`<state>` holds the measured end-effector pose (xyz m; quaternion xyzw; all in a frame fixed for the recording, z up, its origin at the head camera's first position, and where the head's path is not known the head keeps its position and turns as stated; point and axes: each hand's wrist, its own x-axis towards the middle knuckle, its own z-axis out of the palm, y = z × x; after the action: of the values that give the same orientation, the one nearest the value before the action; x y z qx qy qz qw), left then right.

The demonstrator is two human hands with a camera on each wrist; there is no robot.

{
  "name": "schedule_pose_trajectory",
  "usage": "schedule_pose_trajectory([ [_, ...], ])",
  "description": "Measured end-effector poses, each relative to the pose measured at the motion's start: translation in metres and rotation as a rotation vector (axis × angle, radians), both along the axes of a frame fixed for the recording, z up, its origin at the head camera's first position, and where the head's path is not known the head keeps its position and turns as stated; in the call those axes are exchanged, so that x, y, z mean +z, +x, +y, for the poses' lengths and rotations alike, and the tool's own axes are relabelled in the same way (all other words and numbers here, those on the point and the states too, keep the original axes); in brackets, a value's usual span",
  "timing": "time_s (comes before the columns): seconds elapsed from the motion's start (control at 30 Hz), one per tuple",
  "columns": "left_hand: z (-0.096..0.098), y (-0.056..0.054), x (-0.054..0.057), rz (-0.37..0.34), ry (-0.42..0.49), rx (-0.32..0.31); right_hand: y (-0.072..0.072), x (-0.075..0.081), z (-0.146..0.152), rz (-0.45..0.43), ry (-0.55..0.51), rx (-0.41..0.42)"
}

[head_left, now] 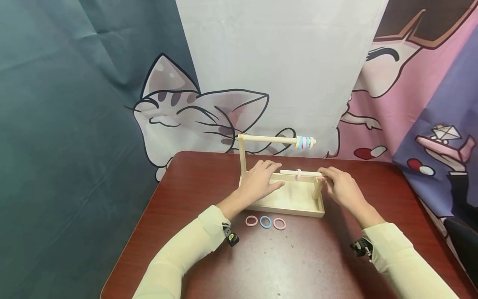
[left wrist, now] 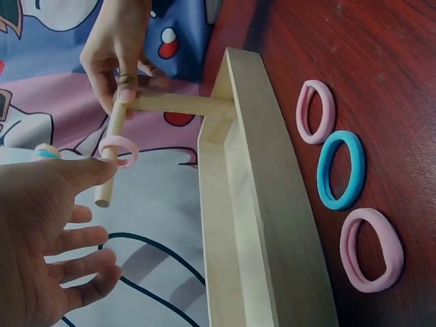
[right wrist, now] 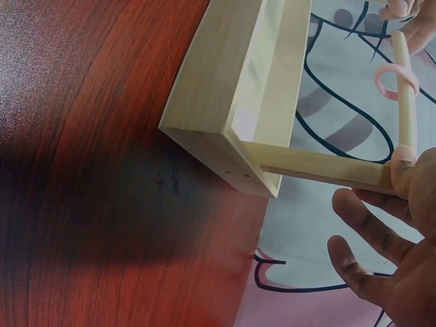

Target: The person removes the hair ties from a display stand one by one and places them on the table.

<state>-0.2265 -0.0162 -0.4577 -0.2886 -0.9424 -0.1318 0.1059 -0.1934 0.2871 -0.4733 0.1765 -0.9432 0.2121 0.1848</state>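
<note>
A wooden stand has a shallow tray (head_left: 285, 211) and two rods at different heights. My right hand (head_left: 341, 187) pinches the lower rod (head_left: 310, 174) between thumb and fingers where it meets its short post (head_left: 317, 189). Around that rod hangs one pink hair tie (head_left: 298, 174). By the rod's free end is my left hand (head_left: 257, 180), fingers spread and relaxed, holding nothing; whether its thumb touches the rod I cannot tell. Several pastel hair ties (head_left: 304, 143) sit together at the right end of the upper rod (head_left: 269, 139).
In front of the tray, a pink hair tie (left wrist: 328, 112), a blue hair tie (left wrist: 356, 170) and another pink hair tie (left wrist: 393, 255) lie in a row on the reddish-brown table (head_left: 209, 257). A printed cartoon curtain (head_left: 291, 62) hangs right behind the table.
</note>
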Motion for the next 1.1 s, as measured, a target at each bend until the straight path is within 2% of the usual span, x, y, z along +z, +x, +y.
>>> schedule_pose_trajectory([
  [0.2, 0.006, -0.002, 0.005, 0.006, -0.027, -0.015, -0.001, 0.0, -0.001, -0.004, -0.002, -0.004],
  [0.5, 0.019, -0.003, 0.005, -0.009, -0.045, -0.039, 0.0, -0.002, 0.0, 0.016, -0.006, -0.004],
  [0.77, 0.025, -0.004, 0.007, 0.002, -0.053, -0.035, -0.002, -0.001, 0.001, 0.021, -0.005, 0.006],
  [1.1, 0.035, -0.006, 0.002, -0.03, -0.049, -0.071, -0.001, 0.0, 0.001, 0.014, -0.002, 0.003],
])
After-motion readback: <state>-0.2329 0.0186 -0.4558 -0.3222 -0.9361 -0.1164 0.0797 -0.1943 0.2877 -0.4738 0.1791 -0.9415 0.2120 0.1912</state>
